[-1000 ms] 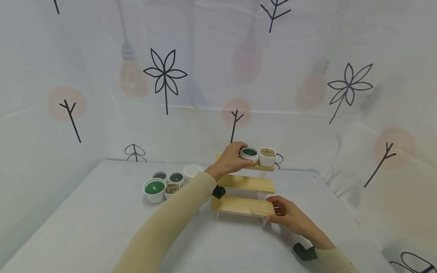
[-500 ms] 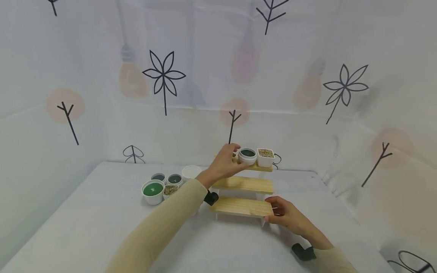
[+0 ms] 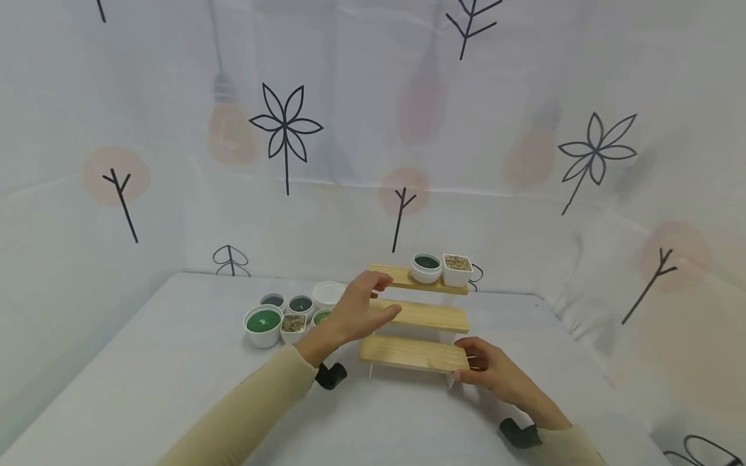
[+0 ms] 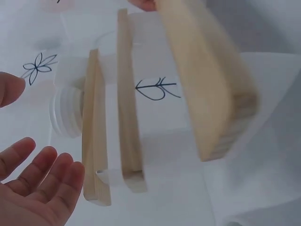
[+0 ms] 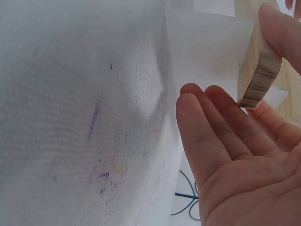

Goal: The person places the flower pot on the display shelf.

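Observation:
A three-tier wooden shelf stand (image 3: 416, 353) with white supports stands on the table. On its top board sit a round white jar (image 3: 426, 273) with dark green contents and, to its right, a square white cup (image 3: 456, 277) of pale grains. My left hand (image 3: 355, 312) hovers at the stand's left side, fingers spread and holding nothing. In the left wrist view the white jar (image 4: 66, 113) is apart from the fingertips. With thumb and fingers, my right hand (image 3: 495, 372) holds the right end of the lowest board; the right wrist view shows the thumb against the board end (image 5: 261, 77).
Left of the stand is a cluster of several white containers: a large cup with green contents (image 3: 263, 325), a square cup of grains (image 3: 293, 325), a small dark-filled jar (image 3: 300, 304) and a white round container (image 3: 327, 292). A patterned cloth (image 3: 373, 129) hangs behind the table.
My left hand has let go of the round white jar, which stays on the top board beside the square cup, and has drawn back left and down. My right hand has kept its place.

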Action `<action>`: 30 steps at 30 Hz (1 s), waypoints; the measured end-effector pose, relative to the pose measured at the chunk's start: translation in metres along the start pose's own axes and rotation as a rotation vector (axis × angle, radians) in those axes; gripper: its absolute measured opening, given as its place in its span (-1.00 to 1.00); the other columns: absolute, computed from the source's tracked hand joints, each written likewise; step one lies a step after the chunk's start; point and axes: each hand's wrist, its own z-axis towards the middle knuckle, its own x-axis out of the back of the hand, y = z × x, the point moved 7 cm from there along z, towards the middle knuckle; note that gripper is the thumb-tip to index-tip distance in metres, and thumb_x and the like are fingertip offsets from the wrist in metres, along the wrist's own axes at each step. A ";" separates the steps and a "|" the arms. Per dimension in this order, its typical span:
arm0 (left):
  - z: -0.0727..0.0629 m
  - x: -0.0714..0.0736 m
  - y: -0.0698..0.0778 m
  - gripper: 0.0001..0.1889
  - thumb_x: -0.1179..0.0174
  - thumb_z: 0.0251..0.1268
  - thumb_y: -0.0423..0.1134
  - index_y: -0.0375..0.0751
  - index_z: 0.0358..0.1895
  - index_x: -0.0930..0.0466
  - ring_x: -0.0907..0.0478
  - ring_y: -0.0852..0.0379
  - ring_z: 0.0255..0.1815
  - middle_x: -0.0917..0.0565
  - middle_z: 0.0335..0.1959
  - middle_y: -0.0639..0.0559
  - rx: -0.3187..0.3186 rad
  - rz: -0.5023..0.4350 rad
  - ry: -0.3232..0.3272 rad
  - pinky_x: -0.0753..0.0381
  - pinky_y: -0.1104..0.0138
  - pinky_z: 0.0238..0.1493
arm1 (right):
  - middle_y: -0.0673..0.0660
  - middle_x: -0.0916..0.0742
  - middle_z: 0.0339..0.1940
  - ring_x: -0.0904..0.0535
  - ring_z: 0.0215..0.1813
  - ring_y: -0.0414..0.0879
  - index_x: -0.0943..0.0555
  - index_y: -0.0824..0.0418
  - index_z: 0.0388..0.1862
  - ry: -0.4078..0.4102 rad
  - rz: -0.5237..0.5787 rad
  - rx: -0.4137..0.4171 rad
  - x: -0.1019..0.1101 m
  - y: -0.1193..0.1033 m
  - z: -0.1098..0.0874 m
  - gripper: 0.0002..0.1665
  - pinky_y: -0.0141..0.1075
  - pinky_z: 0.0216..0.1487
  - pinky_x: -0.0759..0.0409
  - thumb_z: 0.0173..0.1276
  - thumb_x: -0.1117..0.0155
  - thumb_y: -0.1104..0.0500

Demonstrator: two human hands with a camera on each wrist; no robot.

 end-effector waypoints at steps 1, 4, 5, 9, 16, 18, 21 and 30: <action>-0.006 0.001 0.000 -0.50 -0.30 0.16 -0.17 -0.30 0.13 -0.44 -0.49 0.03 0.01 -0.53 0.00 -0.10 -0.013 0.004 0.003 -0.58 0.22 -0.01 | 0.33 -0.58 0.07 -0.60 0.02 0.11 -0.36 0.40 0.21 -0.001 -0.001 0.000 0.000 0.000 0.000 -0.31 -0.35 -0.10 -0.58 0.20 -0.41 0.14; -0.021 0.006 -0.001 -0.52 -0.32 0.13 -0.20 -0.29 0.11 -0.46 -0.49 0.02 0.01 -0.54 -0.01 -0.10 -0.041 0.019 0.018 -0.59 0.20 -0.02 | 0.33 -0.58 0.07 -0.60 0.02 0.11 -0.37 0.39 0.20 -0.001 -0.005 0.000 0.000 0.000 0.001 -0.32 -0.35 -0.11 -0.58 0.20 -0.41 0.14; -0.025 0.008 -0.002 -0.52 -0.32 0.13 -0.20 -0.30 0.10 -0.46 -0.50 0.01 0.01 -0.54 -0.01 -0.11 -0.048 0.022 0.025 -0.59 0.19 -0.02 | 0.33 -0.58 0.08 -0.60 0.02 0.11 -0.37 0.39 0.20 0.000 -0.005 -0.002 0.000 0.001 0.001 -0.33 -0.35 -0.11 -0.58 0.20 -0.41 0.14; -0.040 0.018 -0.004 -0.53 -0.34 0.11 -0.21 -0.34 0.08 -0.48 -0.51 -0.01 0.00 -0.55 -0.02 -0.15 -0.055 0.026 0.058 -0.60 0.14 -0.04 | 0.33 -0.58 0.08 -0.60 0.02 0.11 -0.36 0.39 0.20 0.005 -0.004 -0.007 0.001 0.000 0.002 -0.32 -0.34 -0.11 -0.59 0.20 -0.41 0.14; -0.064 0.028 -0.014 -0.53 -0.38 0.08 -0.20 -0.26 0.06 -0.48 -0.52 0.05 -0.04 -0.55 -0.07 -0.05 -0.058 0.150 0.084 -0.61 0.25 -0.09 | 0.34 -0.57 0.07 -0.60 0.01 0.11 -0.36 0.42 0.21 -0.002 0.002 -0.006 0.001 -0.001 0.000 -0.31 -0.34 -0.12 -0.59 0.21 -0.40 0.14; -0.069 0.030 -0.020 -0.52 -0.39 0.07 -0.20 -0.23 0.06 -0.48 -0.52 0.07 -0.05 -0.55 -0.07 -0.03 -0.043 0.165 0.083 -0.61 0.25 -0.08 | 0.35 -0.57 0.08 -0.60 0.01 0.12 -0.35 0.41 0.21 0.000 0.002 -0.005 0.001 0.000 0.000 -0.31 -0.35 -0.12 -0.59 0.21 -0.40 0.14; -0.075 0.033 -0.029 -0.51 -0.40 0.05 -0.20 -0.22 0.07 -0.48 -0.51 0.08 -0.02 -0.54 -0.05 -0.01 -0.003 0.161 0.073 -0.61 0.24 -0.06 | 0.35 -0.56 0.09 -0.60 0.01 0.12 -0.36 0.41 0.21 0.005 0.006 -0.001 0.001 -0.001 0.000 -0.32 -0.35 -0.12 -0.59 0.21 -0.40 0.15; -0.085 0.037 -0.051 -0.41 -0.44 -0.01 -0.11 -0.24 0.11 -0.48 -0.51 0.01 0.07 -0.56 0.02 -0.06 0.091 0.205 0.032 -0.52 0.13 0.09 | 0.34 -0.56 0.10 -0.59 0.02 0.12 -0.36 0.39 0.22 0.007 -0.007 -0.020 -0.001 -0.001 0.005 -0.31 -0.31 -0.09 -0.59 0.20 -0.41 0.13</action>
